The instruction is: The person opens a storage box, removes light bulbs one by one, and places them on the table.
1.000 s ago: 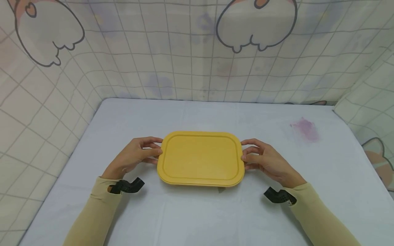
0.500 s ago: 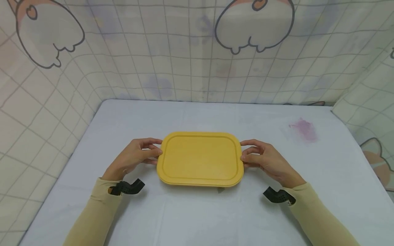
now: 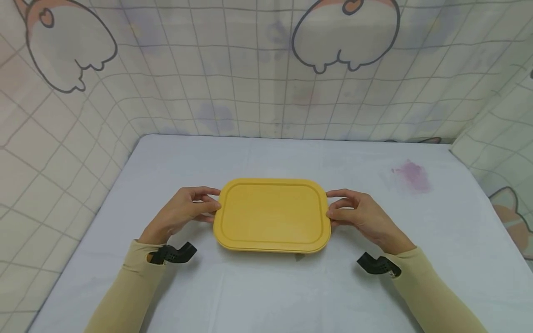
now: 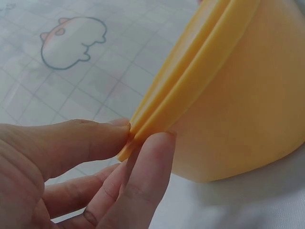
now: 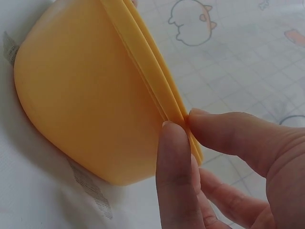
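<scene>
A yellow rectangular food container with rounded corners stands on the table, its flat yellow lid [image 3: 272, 215] on top. Its smooth side wall [image 4: 248, 109] tapers downward in the left wrist view. My left hand [image 3: 183, 210] pinches the rim at the left end, thumb [image 4: 90, 143] at the lid's edge and a finger under the lip. At the opposite end my right hand [image 3: 366, 219] pinches the rim the same way, with the thumb [image 5: 228, 136] against the lid edge and a finger [image 5: 174, 167] below it. The lid hides whatever is inside.
A thin greyish printed piece [image 5: 93, 193] pokes out from beneath the container. White cloth [image 3: 266, 296] covers the table, with a pink stain [image 3: 414, 175] at the right. Grid-patterned curtains [image 3: 250, 74] enclose the back and sides.
</scene>
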Available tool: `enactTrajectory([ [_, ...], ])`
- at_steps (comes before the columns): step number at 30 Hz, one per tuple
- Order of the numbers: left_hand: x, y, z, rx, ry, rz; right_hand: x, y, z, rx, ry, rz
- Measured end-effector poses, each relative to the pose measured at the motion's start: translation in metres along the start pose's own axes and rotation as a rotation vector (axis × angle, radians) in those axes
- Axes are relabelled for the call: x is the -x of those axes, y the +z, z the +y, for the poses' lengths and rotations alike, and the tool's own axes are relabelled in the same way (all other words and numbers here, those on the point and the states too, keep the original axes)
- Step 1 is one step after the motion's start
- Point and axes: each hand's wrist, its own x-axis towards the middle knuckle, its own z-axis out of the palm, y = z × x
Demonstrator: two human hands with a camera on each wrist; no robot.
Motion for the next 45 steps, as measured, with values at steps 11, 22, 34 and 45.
enactTrajectory([
  [11,0.001,0.003,0.003,0.009,0.000,-0.001,0.000,0.000,0.000,0.025,0.005,0.021],
  [22,0.003,0.002,0.002,0.008,0.005,-0.003,0.002,0.002,-0.003,0.023,0.010,0.035],
  [34,0.006,0.001,0.005,-0.002,0.003,0.015,0.001,0.005,-0.004,0.044,-0.002,0.045],
  [45,0.005,-0.002,0.011,-0.015,0.016,0.021,0.001,0.004,-0.012,0.019,-0.034,0.046],
])
